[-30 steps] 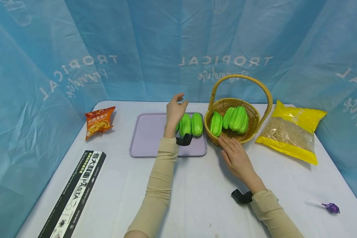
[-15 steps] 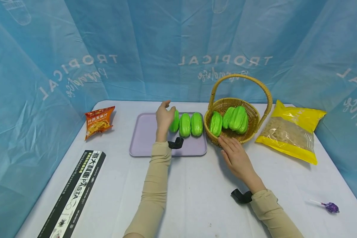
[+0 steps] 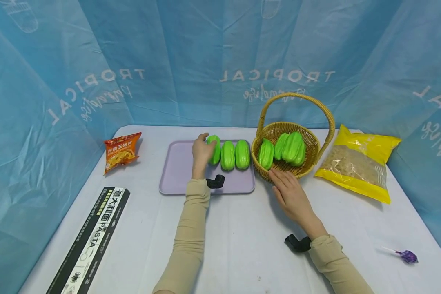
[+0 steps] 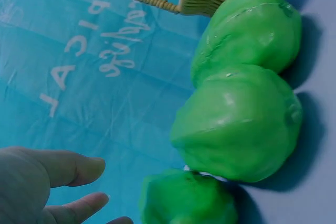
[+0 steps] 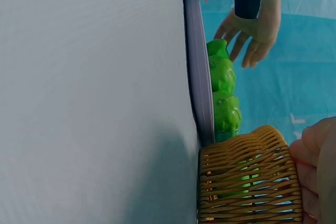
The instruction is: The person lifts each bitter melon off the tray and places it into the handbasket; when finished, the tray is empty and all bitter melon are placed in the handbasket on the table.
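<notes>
Three glossy green ridged fruits lie side by side on the right half of a lilac tray. My left hand is at the leftmost fruit, thumb and fingers spread and partly overlapping it. In the left wrist view, the left hand's thumb and fingers show a gap to the nearest fruit. To the right stands a wicker basket with a tall handle, several similar green fruits inside. My right hand rests straight fingers against its front rim; the right wrist view shows them along the wickerwork.
An orange snack bag lies at the back left, and a long pasta box in front of it. Right of the basket is a yellow bag; a purple lollipop lies near the right edge. A blue curtain hangs behind.
My left hand has moved left across the tray and lowered to the leftmost fruit, uncovering the fruits it overlapped earlier. My right hand stays at the basket rim.
</notes>
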A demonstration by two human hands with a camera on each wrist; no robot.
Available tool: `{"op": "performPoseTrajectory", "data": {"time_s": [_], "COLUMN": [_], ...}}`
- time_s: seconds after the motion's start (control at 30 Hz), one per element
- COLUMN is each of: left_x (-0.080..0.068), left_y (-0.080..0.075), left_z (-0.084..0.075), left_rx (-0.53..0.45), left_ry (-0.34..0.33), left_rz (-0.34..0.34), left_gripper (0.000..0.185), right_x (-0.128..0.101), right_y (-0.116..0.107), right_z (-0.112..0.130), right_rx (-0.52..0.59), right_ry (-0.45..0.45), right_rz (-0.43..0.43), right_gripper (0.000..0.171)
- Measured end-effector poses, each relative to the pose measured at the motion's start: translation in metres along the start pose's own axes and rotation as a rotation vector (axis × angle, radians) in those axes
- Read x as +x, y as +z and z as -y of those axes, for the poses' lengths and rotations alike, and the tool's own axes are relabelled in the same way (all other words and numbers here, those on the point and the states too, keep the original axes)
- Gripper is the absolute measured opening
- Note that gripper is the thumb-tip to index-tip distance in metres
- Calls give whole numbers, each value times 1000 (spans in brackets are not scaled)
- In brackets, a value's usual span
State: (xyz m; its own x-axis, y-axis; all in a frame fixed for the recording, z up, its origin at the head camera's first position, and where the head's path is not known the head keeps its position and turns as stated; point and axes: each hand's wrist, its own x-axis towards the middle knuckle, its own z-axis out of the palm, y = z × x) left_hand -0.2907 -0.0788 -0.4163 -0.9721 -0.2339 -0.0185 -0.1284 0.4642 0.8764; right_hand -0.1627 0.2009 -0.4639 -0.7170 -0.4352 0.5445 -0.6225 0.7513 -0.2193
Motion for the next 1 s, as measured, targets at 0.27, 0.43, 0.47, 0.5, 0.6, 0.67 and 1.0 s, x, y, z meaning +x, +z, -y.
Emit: {"op": "performPoseTrajectory", "data": {"time_s": [0.27,0.43,0.47,0.5,0.6,0.67,1.0], "left_x": [2,3,3,2,1,0,-4], "left_y": [8,13,13,14,15,16,11], "left_z": [7,13,14,15,18,20,28], "left_rx": [6,25,29,30,23,13,-102], "left_ry": [-1,-9,-12,-14,-28,-38,-80], "left_rz": [-9,-1,2,5,7,2,-1], "left_gripper": [53,55,56,56,57,58,54], "right_x": [1,0,0,0,0,0,0], "right_y": [0,0,0,0,0,0,1], "right_z": [0,0,0,0,0,0,0], "right_rx": [-2,-5,-5,-7,-5,-4,2], "right_ry": [-2,-7,-6,-4,-1,0,-6], "right_rz": [-4,-5,-5,-4,-3,-4,-15], "right_gripper": [46,46,46,46,47,47,46]}}
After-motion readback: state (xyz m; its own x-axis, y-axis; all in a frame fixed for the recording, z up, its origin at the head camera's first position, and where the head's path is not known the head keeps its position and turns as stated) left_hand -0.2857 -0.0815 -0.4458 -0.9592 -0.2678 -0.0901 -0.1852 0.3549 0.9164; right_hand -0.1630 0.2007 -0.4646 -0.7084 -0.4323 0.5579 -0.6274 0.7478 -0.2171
